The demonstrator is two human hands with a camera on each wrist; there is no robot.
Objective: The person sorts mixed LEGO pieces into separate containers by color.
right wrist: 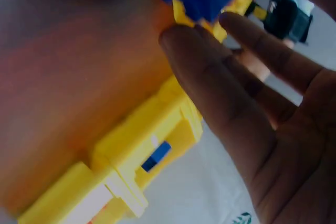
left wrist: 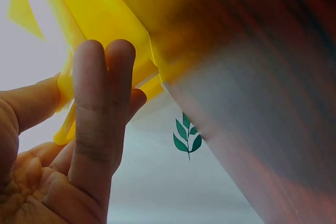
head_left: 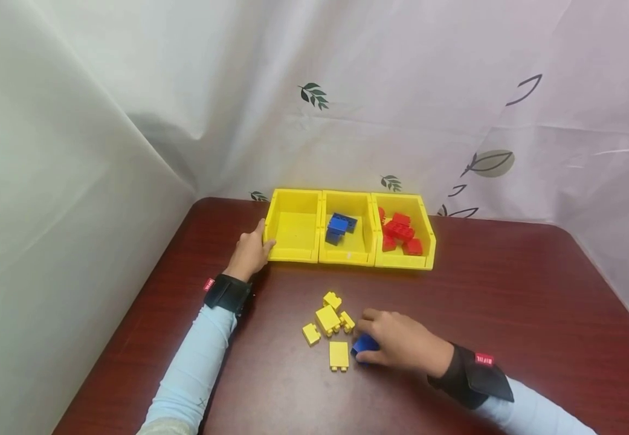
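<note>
Three yellow bins (head_left: 347, 258) stand side by side at the far end of the tabletop (head_left: 510, 290). The left bin (head_left: 292, 232) holds no bricks. The middle bin (head_left: 359, 244) holds a small heap of blue bricks (head_left: 339, 227), about three, though the exact count is unclear. The right bin (head_left: 420, 257) holds a pile of red bricks (head_left: 400, 232), roughly five, overlapping too much for an exact count. Five loose yellow bricks (head_left: 329, 319) lie near the middle of the tabletop, and one blue brick (head_left: 365, 344) lies just right of them. Two hands are in view, the left hand (head_left: 249, 254) and the right hand (head_left: 401, 341).
</note>
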